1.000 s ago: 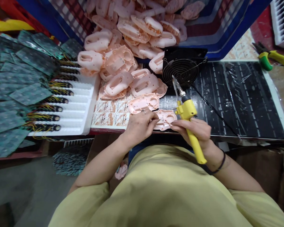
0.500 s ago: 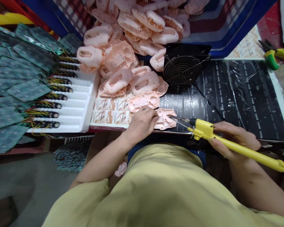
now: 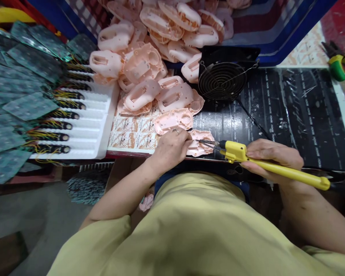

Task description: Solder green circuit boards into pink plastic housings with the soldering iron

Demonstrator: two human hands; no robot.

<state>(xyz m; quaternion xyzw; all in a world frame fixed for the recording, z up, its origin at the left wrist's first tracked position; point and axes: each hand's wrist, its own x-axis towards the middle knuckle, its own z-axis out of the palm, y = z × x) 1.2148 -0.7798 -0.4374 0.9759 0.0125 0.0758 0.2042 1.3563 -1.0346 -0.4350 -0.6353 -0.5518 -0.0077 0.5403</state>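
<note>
My right hand [image 3: 273,159] is wrapped round a yellow soldering iron [image 3: 287,171] with a thin feed tube beside its tip. The tip reaches into a pink plastic shell half [image 3: 204,147], which lies open side up at the bench's front edge. My left hand [image 3: 174,147], with a ring on one finger, is closed at the shell's left end; its fingertips are partly hidden, and anything small between them cannot be made out. Just behind it rests another pink shell half [image 3: 174,119].
Behind are piled pink shells [image 3: 143,96] and a blue crate [image 3: 276,53]. A black fan [image 3: 222,80] stands on the black mat [image 3: 293,115]. To the left, a white foam tray [image 3: 100,126] holds wired parts beside green circuit boards [image 3: 31,107]. Pliers [image 3: 337,65] lie far right.
The soldering iron and my right hand have moved left, bringing the tip deeper over the shell half towards my left fingertips. My left hand has stayed nearly in place.
</note>
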